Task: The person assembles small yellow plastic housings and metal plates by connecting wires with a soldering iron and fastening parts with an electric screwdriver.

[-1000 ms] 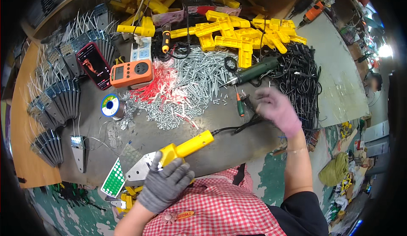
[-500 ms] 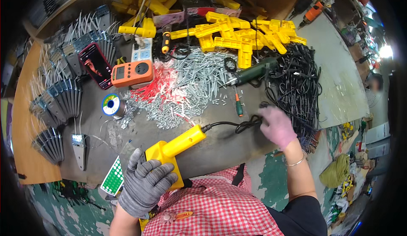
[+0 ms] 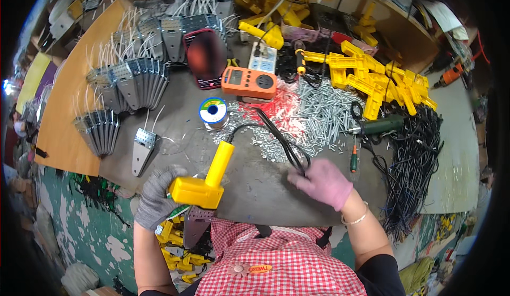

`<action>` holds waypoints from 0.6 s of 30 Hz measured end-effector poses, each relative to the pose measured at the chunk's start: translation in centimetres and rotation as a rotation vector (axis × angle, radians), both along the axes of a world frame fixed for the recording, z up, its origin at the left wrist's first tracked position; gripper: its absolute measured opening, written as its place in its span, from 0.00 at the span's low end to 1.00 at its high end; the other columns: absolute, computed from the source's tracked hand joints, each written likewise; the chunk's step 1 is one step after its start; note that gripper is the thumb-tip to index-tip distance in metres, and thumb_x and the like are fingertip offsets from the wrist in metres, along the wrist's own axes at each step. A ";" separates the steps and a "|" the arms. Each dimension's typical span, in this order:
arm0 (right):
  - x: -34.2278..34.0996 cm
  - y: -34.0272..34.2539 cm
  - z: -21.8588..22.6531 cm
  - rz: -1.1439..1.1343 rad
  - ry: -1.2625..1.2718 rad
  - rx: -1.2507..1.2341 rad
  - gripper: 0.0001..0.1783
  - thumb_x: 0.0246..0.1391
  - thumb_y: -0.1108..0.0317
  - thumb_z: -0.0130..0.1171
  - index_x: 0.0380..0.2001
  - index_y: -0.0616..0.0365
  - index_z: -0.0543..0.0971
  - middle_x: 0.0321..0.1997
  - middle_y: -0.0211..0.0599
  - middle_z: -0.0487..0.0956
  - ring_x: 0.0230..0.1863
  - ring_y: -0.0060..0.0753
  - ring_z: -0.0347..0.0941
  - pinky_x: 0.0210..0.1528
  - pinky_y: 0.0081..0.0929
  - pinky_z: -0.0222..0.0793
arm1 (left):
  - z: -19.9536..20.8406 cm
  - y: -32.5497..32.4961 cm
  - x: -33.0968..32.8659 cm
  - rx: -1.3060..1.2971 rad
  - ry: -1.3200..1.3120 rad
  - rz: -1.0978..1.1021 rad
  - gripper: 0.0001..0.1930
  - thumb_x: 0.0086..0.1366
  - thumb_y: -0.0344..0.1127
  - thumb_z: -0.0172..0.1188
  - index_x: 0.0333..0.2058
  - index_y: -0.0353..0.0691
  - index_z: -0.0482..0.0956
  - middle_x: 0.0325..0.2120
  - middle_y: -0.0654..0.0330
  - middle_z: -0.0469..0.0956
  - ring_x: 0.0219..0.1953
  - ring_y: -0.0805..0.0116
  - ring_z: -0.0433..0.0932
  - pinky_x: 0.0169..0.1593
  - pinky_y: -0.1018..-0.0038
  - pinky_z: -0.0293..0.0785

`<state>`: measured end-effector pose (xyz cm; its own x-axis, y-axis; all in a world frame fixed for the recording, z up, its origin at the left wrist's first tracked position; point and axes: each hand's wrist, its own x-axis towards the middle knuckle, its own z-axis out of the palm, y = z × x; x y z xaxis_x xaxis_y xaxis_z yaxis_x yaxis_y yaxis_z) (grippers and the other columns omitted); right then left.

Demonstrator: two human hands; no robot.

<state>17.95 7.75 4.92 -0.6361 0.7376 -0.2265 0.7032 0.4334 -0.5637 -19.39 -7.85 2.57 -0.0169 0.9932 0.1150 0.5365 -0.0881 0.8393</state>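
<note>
Yellow tool at the near edge of the bench, metal plate jutting past it
Gray-gloved left hand grips the tool's end; pink-gloved right hand has fingers closed on looped black cord; bench spreads between them, up to the screw pile

Bare tabletop between yellow housing and right hand, spool and screw pile blocking beyond, black cables barring the right.
</note>
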 end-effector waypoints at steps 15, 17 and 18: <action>-13.8 16.4 0.5 -0.096 0.145 0.543 0.19 0.63 0.55 0.58 0.38 0.65 0.79 0.38 0.59 0.81 0.43 0.62 0.78 0.47 0.51 0.73 | -3.6 -6.6 0.5 0.304 0.618 0.725 0.26 0.53 0.23 0.69 0.53 0.40 0.79 0.45 0.54 0.80 0.47 0.54 0.77 0.56 0.62 0.72; -13.8 15.9 0.4 -0.072 0.199 0.581 0.17 0.63 0.59 0.59 0.39 0.66 0.78 0.38 0.58 0.81 0.42 0.62 0.78 0.46 0.51 0.73 | -5.6 -8.7 0.2 0.255 0.519 0.880 0.25 0.55 0.24 0.69 0.53 0.39 0.79 0.45 0.54 0.80 0.47 0.56 0.77 0.56 0.62 0.71; -13.5 16.0 0.0 -0.067 0.223 0.624 0.16 0.63 0.60 0.59 0.39 0.66 0.78 0.38 0.58 0.80 0.41 0.61 0.78 0.46 0.51 0.74 | -6.6 -9.8 0.1 0.227 0.412 1.010 0.24 0.56 0.25 0.69 0.53 0.39 0.79 0.45 0.55 0.80 0.46 0.58 0.77 0.55 0.63 0.71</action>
